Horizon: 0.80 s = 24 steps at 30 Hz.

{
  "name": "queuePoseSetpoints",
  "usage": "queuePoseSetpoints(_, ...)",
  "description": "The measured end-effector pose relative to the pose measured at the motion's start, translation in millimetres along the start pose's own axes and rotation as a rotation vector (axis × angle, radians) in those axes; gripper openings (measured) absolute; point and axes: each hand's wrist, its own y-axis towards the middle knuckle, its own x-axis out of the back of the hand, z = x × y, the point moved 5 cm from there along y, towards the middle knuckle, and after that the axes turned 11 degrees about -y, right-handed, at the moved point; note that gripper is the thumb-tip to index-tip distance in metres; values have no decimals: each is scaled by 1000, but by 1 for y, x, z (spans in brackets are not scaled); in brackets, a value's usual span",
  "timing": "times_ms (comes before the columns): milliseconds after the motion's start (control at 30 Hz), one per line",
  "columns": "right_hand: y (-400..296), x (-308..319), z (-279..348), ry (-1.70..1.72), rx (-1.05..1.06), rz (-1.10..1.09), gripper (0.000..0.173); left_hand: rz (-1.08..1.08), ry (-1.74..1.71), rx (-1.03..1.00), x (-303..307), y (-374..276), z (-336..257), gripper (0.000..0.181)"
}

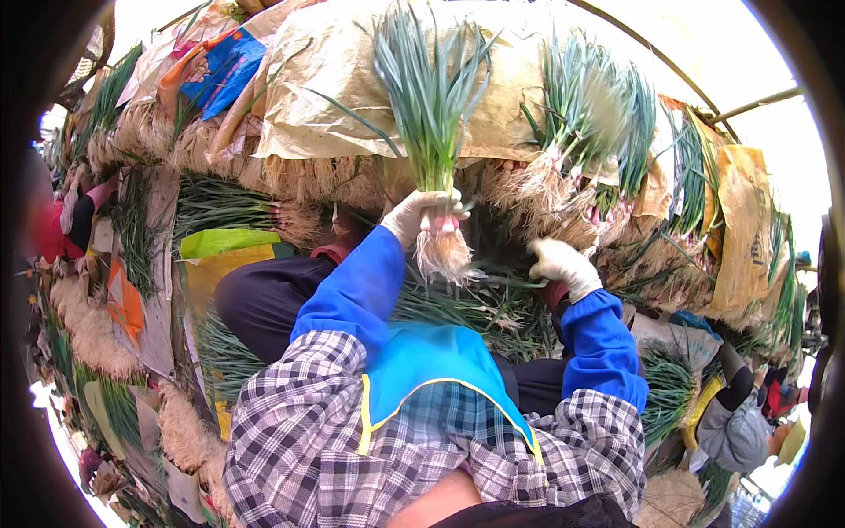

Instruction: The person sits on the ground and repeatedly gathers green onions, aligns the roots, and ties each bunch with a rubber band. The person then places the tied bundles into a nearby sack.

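Observation:
My left hand (422, 214), in a pale glove, grips a bunch of green onions (432, 132) around the lower stalks. The green leaves point up and away from me, and the pinkish bulbs and pale roots hang below the fingers. Off to the right, my right hand (561, 264), also gloved, is curled above my leg, close under the rooty end of the piled bunches; whether something thin is between its fingers cannot be told. Loose onion stalks and leaves (482, 307) lie between my legs. Another bunch (554, 158) lies on the pile, roots towards me.
A long pile of onions (304, 178), partly covered with woven plastic sacks (330, 86), curves across in front. More onions (231, 208) lie at the left beside a yellow sack (218, 264). Co-workers sit at the far left (63, 218) and lower right (736, 429).

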Motion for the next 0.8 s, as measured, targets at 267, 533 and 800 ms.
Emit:
queuePoseSetpoints(267,80,102,-57,516,-682,-930,43,-5,-221,112,19,14,23,34)
queuePoseSetpoints(533,60,154,-26,437,-220,-953,24,55,-186,-39,-22,6,0,29)
queuePoseSetpoints(800,22,158,-31,115,-446,-1121,41,-1,-151,-89,-26,6,-1,38)
